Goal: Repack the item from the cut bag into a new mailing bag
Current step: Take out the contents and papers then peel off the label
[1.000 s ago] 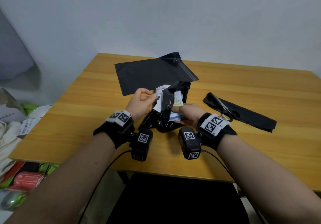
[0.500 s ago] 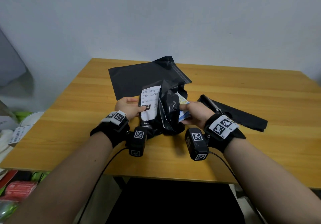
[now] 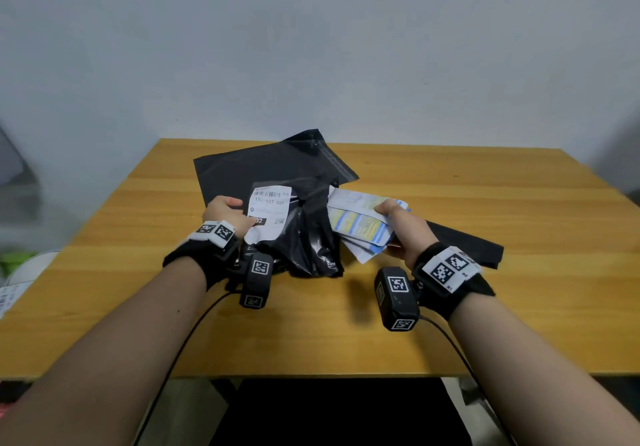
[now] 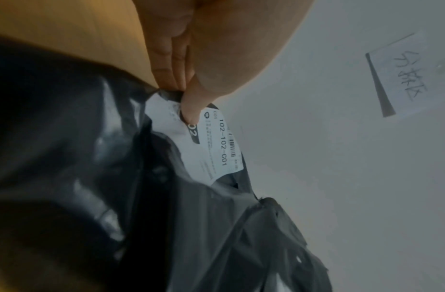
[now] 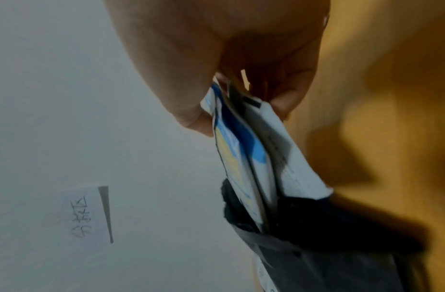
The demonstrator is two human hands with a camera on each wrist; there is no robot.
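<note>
The cut bag is crumpled black plastic with a white shipping label, standing on the wooden table. My left hand pinches the cut bag at the label, thumb on top. My right hand grips the item, a bundle of white, blue and yellow printed packets, mostly out of the bag's mouth. In the right wrist view the item still has its far end inside the black bag. The new mailing bag lies flat behind.
A black strip of cut plastic lies on the table to the right of my right hand. A white paper note with handwriting hangs on the wall. Clutter sits off the table's left edge.
My right hand has pulled the packets rightward, far more out of the cut bag. My left hand shifted down to hold the bag by its label, which now faces up.
</note>
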